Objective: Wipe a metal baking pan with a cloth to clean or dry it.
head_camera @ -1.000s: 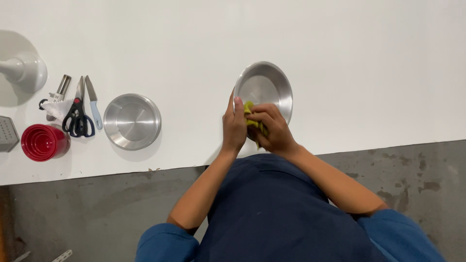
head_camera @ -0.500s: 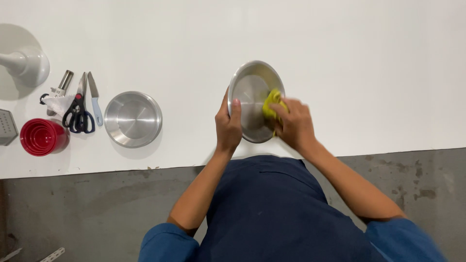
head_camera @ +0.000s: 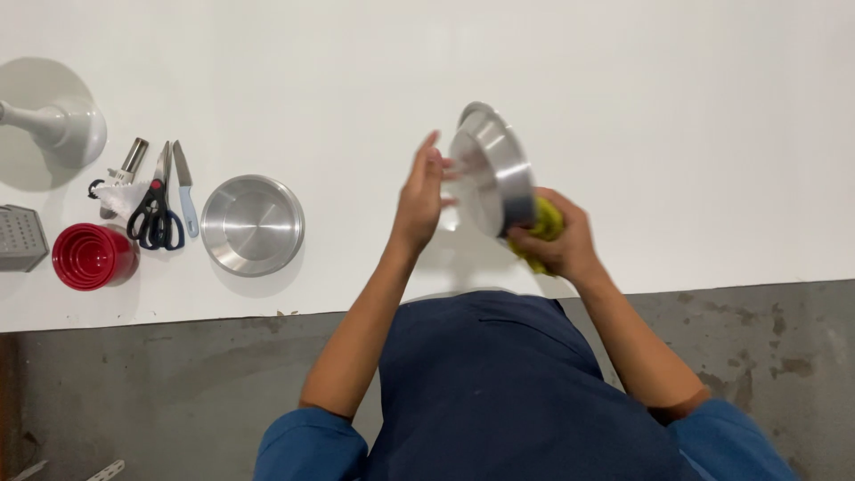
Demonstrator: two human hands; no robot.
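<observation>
A round steel pan point(head_camera: 492, 169) is tipped up on edge above the white table point(head_camera: 623, 107), its hollow side facing left. My right hand point(head_camera: 557, 240) grips its lower right rim together with a yellow-green cloth point(head_camera: 545, 224). My left hand point(head_camera: 421, 196) is flat and blurred just left of the pan, fingers spread, at or near its inner face; I cannot tell whether it touches.
A second steel pan point(head_camera: 253, 224) lies flat to the left. Beyond it are black-handled scissors point(head_camera: 155, 209), a small knife point(head_camera: 184, 187), a red cup point(head_camera: 92, 256), a grater point(head_camera: 20, 237) and a white stand point(head_camera: 58, 129). Grey floor point(head_camera: 766, 338) borders the table's near edge.
The pan has swung from lying nearly flat to standing on edge. My right hand and the cloth moved from inside the pan to its lower right rim. My left hand has opened off the rim.
</observation>
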